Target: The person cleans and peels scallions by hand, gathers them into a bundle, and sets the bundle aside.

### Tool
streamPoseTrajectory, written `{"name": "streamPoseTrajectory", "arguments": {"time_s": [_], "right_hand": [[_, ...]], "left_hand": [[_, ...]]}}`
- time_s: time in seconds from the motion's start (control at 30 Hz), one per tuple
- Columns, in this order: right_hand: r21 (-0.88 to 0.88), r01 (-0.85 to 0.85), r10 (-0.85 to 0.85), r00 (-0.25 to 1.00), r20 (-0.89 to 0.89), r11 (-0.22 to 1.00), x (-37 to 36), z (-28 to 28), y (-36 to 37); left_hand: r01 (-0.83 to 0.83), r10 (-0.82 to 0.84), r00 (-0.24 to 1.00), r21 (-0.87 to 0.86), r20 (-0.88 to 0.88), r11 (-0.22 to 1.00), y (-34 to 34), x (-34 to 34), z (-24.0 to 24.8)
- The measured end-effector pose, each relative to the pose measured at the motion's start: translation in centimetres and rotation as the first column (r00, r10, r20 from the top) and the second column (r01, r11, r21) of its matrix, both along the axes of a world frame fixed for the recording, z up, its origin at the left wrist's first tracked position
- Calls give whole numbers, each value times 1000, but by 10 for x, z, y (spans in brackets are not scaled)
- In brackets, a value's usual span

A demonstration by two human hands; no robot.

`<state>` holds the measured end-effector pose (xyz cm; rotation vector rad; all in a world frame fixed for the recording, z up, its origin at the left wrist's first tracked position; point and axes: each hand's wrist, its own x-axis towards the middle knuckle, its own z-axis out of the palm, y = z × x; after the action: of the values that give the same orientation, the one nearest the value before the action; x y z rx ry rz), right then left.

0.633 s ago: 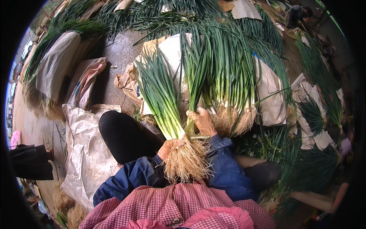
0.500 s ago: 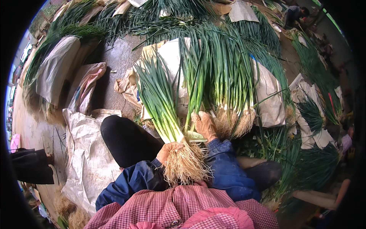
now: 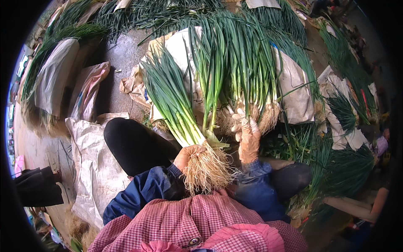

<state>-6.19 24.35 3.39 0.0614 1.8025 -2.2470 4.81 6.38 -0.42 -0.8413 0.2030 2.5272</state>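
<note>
My left hand [image 3: 187, 153] grips a bunch of green onions [image 3: 176, 105] just above its pale tangled roots [image 3: 208, 170]; the leaves slant up and to the left. My right hand [image 3: 247, 132], in a light glove, reaches forward with fingers spread into a larger pile of green onions [image 3: 239, 67] lying on pale sacks [image 3: 294, 90], touching the stalks near their root ends. Both sleeves are dark blue, over a red checked garment [image 3: 189, 222].
More green onion heaps lie at the right [image 3: 344, 168] and across the top [image 3: 138, 12]. Empty pale sacks lie at the left [image 3: 90, 155] and upper left [image 3: 54, 75]. Wet bare ground [image 3: 121, 59] shows between them. My black-trousered knee [image 3: 130, 143] sits left of the bunch.
My right hand has stretched further forward into the large pile, its fingers now spread among the stalks. The left hand keeps holding its bunch in about the same place.
</note>
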Motion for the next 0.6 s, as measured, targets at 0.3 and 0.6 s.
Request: {"name": "streamPoseTrajectory", "arguments": {"time_s": [0.3,0.6], "right_hand": [[429,-90,123,991,-49,899,6,18,23],[746,-98,359,913,-196,659,0,-36,-40]], "left_hand": [[-46,44,998,-42,-38,998,1,-11,20],[83,-103,994,-330,-44,940,3,-2,0]]}}
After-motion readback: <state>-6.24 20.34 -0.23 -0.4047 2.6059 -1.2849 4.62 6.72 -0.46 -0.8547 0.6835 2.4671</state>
